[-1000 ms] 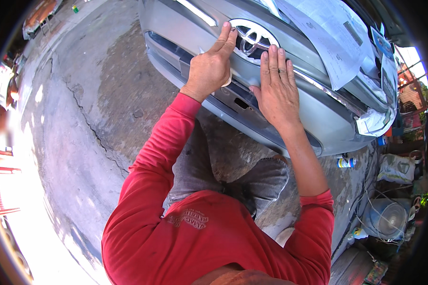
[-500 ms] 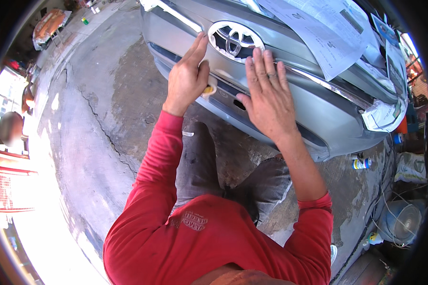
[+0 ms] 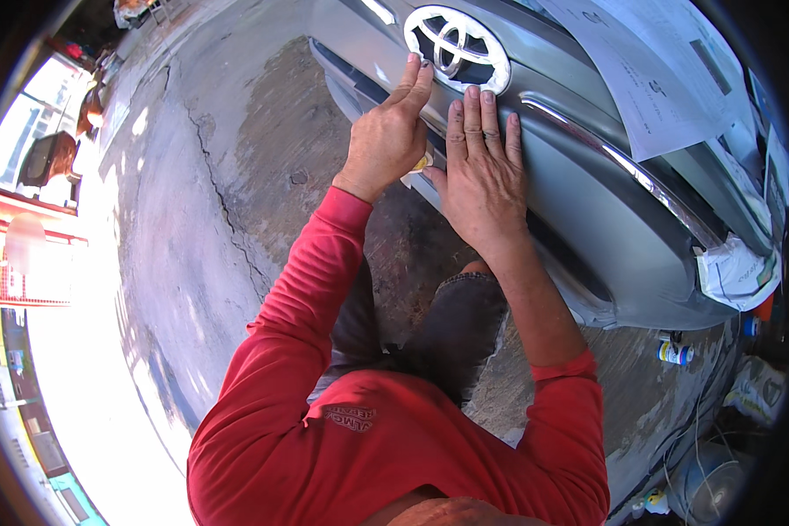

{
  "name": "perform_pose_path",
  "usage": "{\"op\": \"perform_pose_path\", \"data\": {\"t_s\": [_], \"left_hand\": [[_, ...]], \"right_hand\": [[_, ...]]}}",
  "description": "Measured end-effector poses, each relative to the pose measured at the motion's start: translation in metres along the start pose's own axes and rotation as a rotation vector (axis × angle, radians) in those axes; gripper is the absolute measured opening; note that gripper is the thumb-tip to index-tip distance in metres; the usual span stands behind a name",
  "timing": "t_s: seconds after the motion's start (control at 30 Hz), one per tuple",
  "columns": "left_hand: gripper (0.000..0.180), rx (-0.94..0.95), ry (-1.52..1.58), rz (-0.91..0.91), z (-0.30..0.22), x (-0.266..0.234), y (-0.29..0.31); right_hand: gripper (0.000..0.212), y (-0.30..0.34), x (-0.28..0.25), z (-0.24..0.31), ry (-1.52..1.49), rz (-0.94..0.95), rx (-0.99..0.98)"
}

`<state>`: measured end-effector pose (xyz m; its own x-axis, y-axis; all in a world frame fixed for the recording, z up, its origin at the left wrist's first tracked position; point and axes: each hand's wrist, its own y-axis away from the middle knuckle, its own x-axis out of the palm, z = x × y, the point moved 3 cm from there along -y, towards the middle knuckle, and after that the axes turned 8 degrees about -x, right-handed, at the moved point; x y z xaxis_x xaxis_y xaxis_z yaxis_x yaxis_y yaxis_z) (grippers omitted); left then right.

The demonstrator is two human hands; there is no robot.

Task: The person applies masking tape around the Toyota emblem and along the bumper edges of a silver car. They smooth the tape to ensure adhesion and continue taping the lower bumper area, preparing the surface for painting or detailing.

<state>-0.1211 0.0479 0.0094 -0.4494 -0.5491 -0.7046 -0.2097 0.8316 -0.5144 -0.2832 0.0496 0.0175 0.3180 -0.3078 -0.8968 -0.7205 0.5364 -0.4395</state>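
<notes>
The grey car panel [image 3: 579, 184] in front of me carries an oval silver emblem [image 3: 451, 53], with white masking tape [image 3: 497, 77] around its rim. My left hand [image 3: 387, 140] has its index and middle fingers stretched to the emblem's lower left edge. Its other fingers are curled round a roll of tape [image 3: 422, 163], mostly hidden behind the hand. Flat against the panel just below the emblem lies my right hand [image 3: 486, 180], fingers extended, fingertips close to the taped edge. Nothing shows in it.
Paper sheets [image 3: 649, 79] cover the car's upper part at right. A chrome strip [image 3: 622, 162] runs right of the emblem, toward a paper-masked corner [image 3: 738, 273]. On the cracked concrete floor [image 3: 175, 219] are a small can [image 3: 675, 353], cables [image 3: 675, 447] and a clear round container [image 3: 708, 482].
The view has shifted, so the car sits farther right and higher. My left fingers moved from the emblem's left end to its lower left edge. My right hand slid left along its lower edge.
</notes>
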Motion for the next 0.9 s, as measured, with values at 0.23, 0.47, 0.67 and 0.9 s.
{"op": "perform_pose_path", "data": {"t_s": [0.23,0.47,0.67,0.9], "left_hand": [[0.031,-0.418,0.606,0.100,0.046,-0.046,0.009],[0.044,-0.308,1.264,-0.136,0.052,-0.065,-0.005],[0.044,-0.116,1.400,-0.004,0.070,-0.063,-0.046],[0.033,0.174,1.517,0.294,0.088,-0.034,-0.097]], "right_hand": [[0.081,0.011,-0.029,-0.006,-0.261,-0.142,-0.127],[0.032,0.016,0.008,0.005,-1.491,-0.050,0.400],[0.029,-0.011,0.017,0.020,-1.555,-0.259,0.534],[0.016,-0.029,0.006,0.035,-1.304,-0.425,0.633]]}}
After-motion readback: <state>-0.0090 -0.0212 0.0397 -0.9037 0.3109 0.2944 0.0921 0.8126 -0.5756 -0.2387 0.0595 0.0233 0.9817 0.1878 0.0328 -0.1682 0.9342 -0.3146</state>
